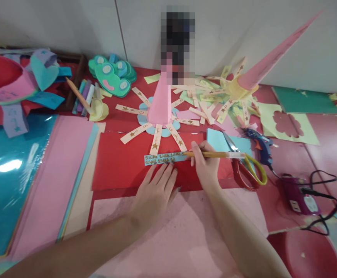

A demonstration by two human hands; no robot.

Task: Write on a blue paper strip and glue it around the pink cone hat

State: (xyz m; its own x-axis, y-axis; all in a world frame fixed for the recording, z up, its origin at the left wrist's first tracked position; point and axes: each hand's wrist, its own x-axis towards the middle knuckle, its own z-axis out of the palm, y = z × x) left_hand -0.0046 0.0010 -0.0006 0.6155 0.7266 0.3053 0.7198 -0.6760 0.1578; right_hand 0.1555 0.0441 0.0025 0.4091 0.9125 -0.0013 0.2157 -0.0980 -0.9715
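Slim and gold-coloured, a pen (214, 154) lies in the fingers of my right hand (205, 164). Its tip is at the right part of a light blue paper strip (156, 159), which carries two rows of gold writing. My left hand (158, 185) lies flat with fingers spread, fingertips along the strip's lower edge. Beneath both is a red sheet (116, 162). Just beyond the strip stands a pink paper cone (160, 102) on a blue scalloped base, ringed by cream strips with letters and stars. Scissors (249, 170) with red and yellow handles rest right of my right hand.
A blue glue gun (259, 143) with its cord and a purple power box (300, 197) are at right. Another cone (272, 58) leans behind. Stacked coloured sheets (52, 173) lie left, below green foam shapes (113, 75) and markers (85, 96). A red stool (310, 251) is lower right.
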